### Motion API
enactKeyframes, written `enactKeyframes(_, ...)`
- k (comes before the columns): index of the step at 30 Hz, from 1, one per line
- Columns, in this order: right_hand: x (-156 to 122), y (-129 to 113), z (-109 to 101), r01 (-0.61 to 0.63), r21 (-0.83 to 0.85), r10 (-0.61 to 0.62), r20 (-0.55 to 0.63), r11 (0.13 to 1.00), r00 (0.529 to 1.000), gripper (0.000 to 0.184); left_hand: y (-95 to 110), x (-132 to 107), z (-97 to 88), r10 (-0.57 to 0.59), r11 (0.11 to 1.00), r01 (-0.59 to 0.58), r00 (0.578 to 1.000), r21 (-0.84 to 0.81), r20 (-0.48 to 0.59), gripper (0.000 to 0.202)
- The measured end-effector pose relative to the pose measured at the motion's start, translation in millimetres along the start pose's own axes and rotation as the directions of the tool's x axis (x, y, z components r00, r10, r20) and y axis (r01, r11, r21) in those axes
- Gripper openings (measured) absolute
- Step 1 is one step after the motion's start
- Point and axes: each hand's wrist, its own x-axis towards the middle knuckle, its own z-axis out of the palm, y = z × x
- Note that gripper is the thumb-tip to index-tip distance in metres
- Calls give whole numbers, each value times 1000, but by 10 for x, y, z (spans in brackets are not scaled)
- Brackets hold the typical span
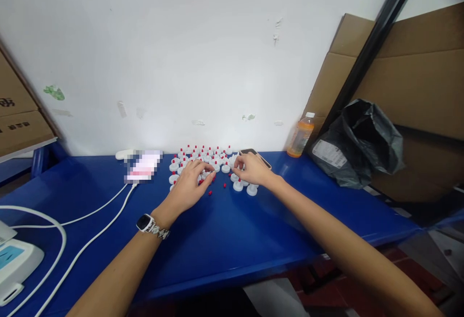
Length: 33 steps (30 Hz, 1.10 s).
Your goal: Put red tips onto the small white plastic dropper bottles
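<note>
Many small round white caps [238,185] stand on the blue table, most with a red tip on top. My left hand [190,184], with a watch on its wrist, is over the left part of the group. Its thumb and index finger come together; whatever lies between them is too small to make out. At the right part of the group, the fingers of my right hand [252,168] pinch a white cap [232,162]. A few loose red tips [210,193] lie on the table between my hands.
A phone [266,161] lies behind my right hand. An orange drink bottle [300,136] and a grey plastic bag [357,145] stand to the right. On the left, white cables [105,237] run to a blurred-out screen [144,166]. A white device [21,264] sits at the left edge.
</note>
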Motion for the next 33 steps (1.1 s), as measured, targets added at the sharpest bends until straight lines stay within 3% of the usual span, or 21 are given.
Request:
enactKeyframes(3, -16, 47, -4, -11, 71, 8, 42, 997, 999, 8, 4, 2, 12, -8, 1000, 8, 1000, 3, 24, 26)
enactKeyframes(6, -26, 12, -38, -23, 283, 25, -4, 959, 1000, 8, 33, 0, 22, -11, 1000, 11, 1000, 0, 17, 26)
enactKeyframes(8, -43, -72, -59, -17, 497, 42, -39, 868, 998, 8, 68, 0, 38, -4, 1000, 4, 1000, -20, -4, 29)
enactKeyframes(10, -60, -181, -61, 12, 699, 29, -46, 715, 999, 13, 105, 0, 61, -3, 999, 2, 1000, -54, -18, 37)
enactKeyframes(12, -63, -270, -44, 42, 816, -9, -46, 576, 999, 18, 129, 0, 80, -20, 995, 19, 1000, -102, -9, 41)
enactKeyframes(13, -58, -293, -32, 52, 836, -19, -50, 546, 999, 20, 134, -1, 84, -36, 991, 36, 999, -125, -1, 40)
enactKeyframes(14, -50, -297, -20, 56, 833, -14, -58, 550, 998, 21, 132, -3, 84, -57, 988, 58, 998, -142, 8, 39)
enactKeyframes(16, -26, -251, -3, 51, 733, 18, -86, 679, 996, 21, 117, -7, 72, -92, 984, 95, 995, -148, 25, 39)
enactKeyframes(18, -2, -160, 6, 38, 483, 12, -101, 875, 995, 17, 97, -10, 55, -105, 986, 109, 994, -127, 40, 40)
enactKeyframes(20, 20, -72, 14, 56, 191, -50, -37, 980, 998, 10, 82, -10, 47, -97, 989, 102, 994, -106, 50, 41)
enactKeyframes(23, 59, -22, 31, 115, -13, -113, 110, 993, 987, 6, 79, -8, 55, -88, 991, 92, 995, -97, 49, 42)
enactKeyframes(28, 178, -88, 59, 106, -39, -93, 244, 994, 965, 4, 80, -13, 63, -97, 990, 102, 994, -101, 58, 42)
enactKeyframes(33, 241, -128, 32, 80, 50, -89, 204, 996, 975, 9, 82, -5, 33, -100, 990, 106, 993, -91, 66, 41)
